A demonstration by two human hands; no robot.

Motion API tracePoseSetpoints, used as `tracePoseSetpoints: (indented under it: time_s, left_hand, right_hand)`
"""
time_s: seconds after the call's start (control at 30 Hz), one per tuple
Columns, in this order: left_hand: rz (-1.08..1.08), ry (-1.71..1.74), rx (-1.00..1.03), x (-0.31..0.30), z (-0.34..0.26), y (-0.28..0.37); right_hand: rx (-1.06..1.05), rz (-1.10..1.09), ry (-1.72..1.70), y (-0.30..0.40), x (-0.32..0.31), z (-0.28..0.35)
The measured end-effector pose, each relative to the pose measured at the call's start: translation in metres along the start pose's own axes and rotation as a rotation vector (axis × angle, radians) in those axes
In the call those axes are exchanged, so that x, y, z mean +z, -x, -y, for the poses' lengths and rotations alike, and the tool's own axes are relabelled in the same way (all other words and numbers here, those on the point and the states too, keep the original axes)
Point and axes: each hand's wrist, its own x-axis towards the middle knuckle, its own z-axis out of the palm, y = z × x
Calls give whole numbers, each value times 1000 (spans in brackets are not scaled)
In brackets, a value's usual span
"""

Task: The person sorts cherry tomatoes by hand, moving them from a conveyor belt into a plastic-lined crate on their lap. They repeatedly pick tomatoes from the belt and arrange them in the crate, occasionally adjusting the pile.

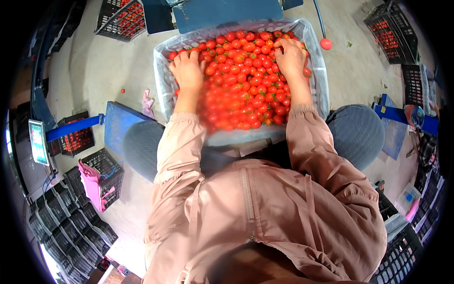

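In front of me stands a crate lined with a pale translucent plastic sheet, filled with small red cherry tomatoes, several with green calyxes. My left hand rests palm down on the tomatoes near the left wall, its thumb apart from its fingers and nothing seen in its grasp. At the far right corner, my right hand reaches in with bent fingers touching the tomatoes. Its fingertips are partly hidden, so a tomato held there cannot be made out. A blurred patch covers the lower left of the tomatoes.
A blue metal panel borders the crate's far side. A rod ends in a red knob at right. Black crates of tomatoes stand on the floor; stacked black crates fill the lower left. A lit screen stands left.
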Motion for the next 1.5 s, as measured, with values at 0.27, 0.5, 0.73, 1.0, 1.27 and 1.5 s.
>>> tracePoseSetpoints:
  time_s: [0.27, 0.5, 0.73, 1.0, 1.27, 1.5]
  left_hand:
    - [-145, 54, -198, 6, 21, -4]
    - [19, 51, 171, 25, 9, 11]
    - [33, 81, 138, 15, 13, 5]
    - [-50, 174, 66, 10, 2, 5]
    - [-82, 563, -191, -3, 8, -6]
    - [-2, 1042, -413, -23, -26, 26]
  right_hand:
    - [-23, -93, -13, -1, 4, 4]
    - [-227, 150, 74, 16, 11, 42]
    - [21, -73, 125, 7, 15, 8]
    - [30, -119, -163, 3, 15, 11]
    - [237, -233, -470, -3, 8, 20]
    - [287, -275, -887, 9, 8, 65]
